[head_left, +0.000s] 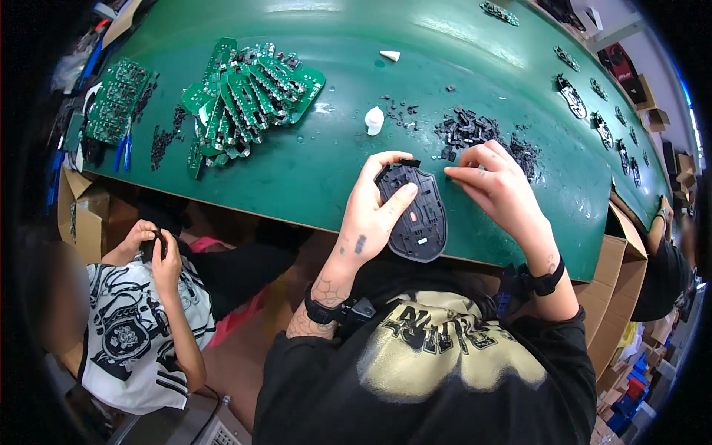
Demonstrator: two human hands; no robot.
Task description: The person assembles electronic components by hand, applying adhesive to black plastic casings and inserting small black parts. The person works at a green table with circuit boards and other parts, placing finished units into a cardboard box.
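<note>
My left hand point(376, 206) grips a black plastic mouse base point(421, 222), its thumb lying across the inside face. The shell is tilted at the table's near edge, and a small dark piece stands at its top rim. Just right of the shell, my right hand point(493, 178) is closed in a pinch; whatever its fingertips hold is too small to make out. Beyond that hand lies a heap of small black plastic parts point(467, 127). A small white bottle point(374, 120) stands on the green table point(326, 189) to the left of the heap.
A large pile of green circuit boards point(248, 96) lies at the left, with another board stack point(117, 100) farther left. A white cone point(389, 55) lies farther back. Mouse assemblies point(571, 96) line the right side. A co-worker's hands point(157, 248) hold a dark part at left. Cardboard boxes point(612, 267) stand at right.
</note>
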